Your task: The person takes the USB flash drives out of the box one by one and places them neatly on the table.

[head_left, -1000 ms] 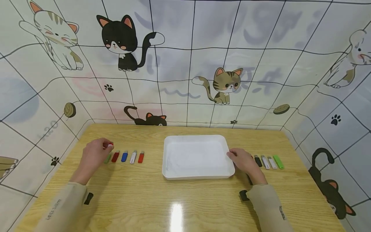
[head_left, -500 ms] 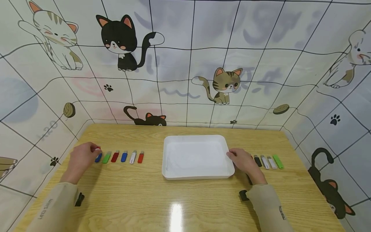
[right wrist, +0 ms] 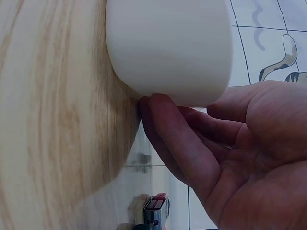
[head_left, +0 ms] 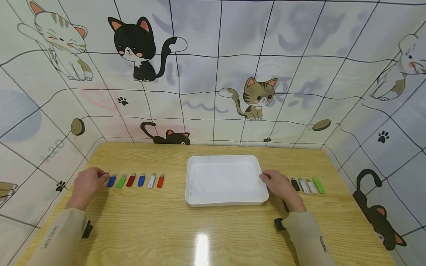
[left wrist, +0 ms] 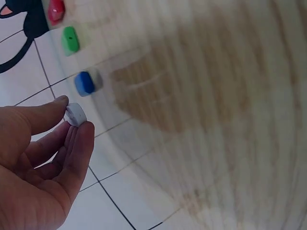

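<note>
My left hand (head_left: 87, 184) pinches a small USB stick (left wrist: 76, 115) between thumb and fingertips at the left end of a row of USB sticks. Its near end looks white, and a bit of red shows past the fingers in the head view. Beside it lie a blue stick (head_left: 112, 181), a green one (head_left: 121, 181), a dark red one (head_left: 131, 180), a second blue one (head_left: 141, 180), a white one (head_left: 151, 181) and a red one (head_left: 161, 181). My right hand (head_left: 279, 185) grips the right side of a white tray (head_left: 226, 203), fingers low against its outer wall.
More USB sticks lie right of my right hand: a black one (head_left: 295, 184), two whitish ones, one of them here (head_left: 303, 186), and a green one (head_left: 318, 185). My right hand partly hides this row. A printed cat cloth (head_left: 199, 74) encloses the wooden table (head_left: 159, 229).
My left hand has moved left and toward me with its USB stick, uncovering the green and blue sticks. My right hand has stayed on the tray.
</note>
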The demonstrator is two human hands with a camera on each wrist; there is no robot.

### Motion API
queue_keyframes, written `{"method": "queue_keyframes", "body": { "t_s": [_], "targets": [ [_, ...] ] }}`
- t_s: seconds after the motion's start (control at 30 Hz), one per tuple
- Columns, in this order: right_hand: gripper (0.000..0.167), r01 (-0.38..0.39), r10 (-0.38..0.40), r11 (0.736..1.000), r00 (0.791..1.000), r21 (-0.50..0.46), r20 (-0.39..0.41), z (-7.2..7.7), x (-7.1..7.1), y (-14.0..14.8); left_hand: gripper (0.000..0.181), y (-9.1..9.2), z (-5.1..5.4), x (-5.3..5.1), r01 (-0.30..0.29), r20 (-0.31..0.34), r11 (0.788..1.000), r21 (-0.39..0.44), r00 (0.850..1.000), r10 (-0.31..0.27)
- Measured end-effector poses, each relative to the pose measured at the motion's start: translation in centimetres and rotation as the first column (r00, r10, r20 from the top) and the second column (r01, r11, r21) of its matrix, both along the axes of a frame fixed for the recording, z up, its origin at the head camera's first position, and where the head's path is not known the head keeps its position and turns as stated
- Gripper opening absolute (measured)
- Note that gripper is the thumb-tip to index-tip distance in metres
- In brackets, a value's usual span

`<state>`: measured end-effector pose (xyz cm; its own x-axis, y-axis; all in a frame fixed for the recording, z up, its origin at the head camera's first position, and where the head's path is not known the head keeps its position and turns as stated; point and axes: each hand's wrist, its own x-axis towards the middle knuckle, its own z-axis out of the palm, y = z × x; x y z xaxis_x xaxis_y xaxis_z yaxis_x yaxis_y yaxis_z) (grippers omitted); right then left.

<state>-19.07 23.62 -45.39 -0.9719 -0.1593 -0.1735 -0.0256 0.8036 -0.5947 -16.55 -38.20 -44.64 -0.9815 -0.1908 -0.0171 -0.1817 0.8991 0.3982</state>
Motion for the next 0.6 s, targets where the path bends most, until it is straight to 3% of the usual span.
{"method": "queue_keyframes", "body": {
  "t_s": [0.4,0.6],
  "targets": [
    [0.032,0.008,-0.008,1.0,1.0,-0.008,0.015,0.12,-0.07,-0.26,0.027,-0.77,-0.08,0.15,0.025,0.068,0.999,-0.048,0.997,-0.022],
    [0.028,0.011,-0.01,1.0,1.0,-0.018,0.016,0.24,-0.04,-0.3,0.037,-1.04,0.1,0.18,0.017,0.102,0.998,-0.06,0.995,-0.011]
  ]
}}
